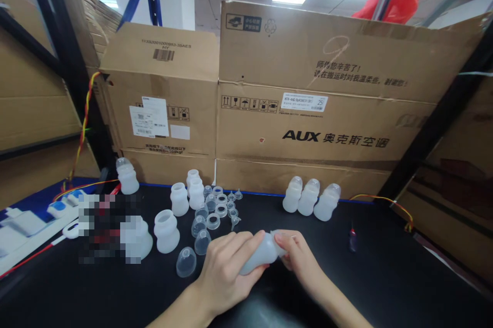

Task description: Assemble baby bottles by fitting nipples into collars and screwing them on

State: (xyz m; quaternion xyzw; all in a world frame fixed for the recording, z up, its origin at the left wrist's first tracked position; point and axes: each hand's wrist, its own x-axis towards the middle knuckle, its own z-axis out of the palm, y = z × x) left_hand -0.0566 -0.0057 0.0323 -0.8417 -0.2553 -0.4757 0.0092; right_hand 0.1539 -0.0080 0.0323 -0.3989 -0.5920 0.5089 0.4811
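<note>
A frosted white baby bottle (259,255) lies tilted in my left hand (231,261), whose fingers wrap round its body. At its neck end, my right hand (295,251) is closed on a translucent top piece (276,238), partly hidden by the fingers. To the left of my hands lie clear dome caps (186,261), collar rings (213,221) and small teats (234,221) in rough rows. Open bottle bodies (167,231) stand beyond them, several in all. Three capped bottles (308,197) stand together at the back right.
A single capped bottle (127,176) stands at the back left, near a white power strip (23,235). A small screwdriver (352,239) lies on the right of the black mat (385,276). Cardboard (269,158) walls off the back; part of the left side is pixelated.
</note>
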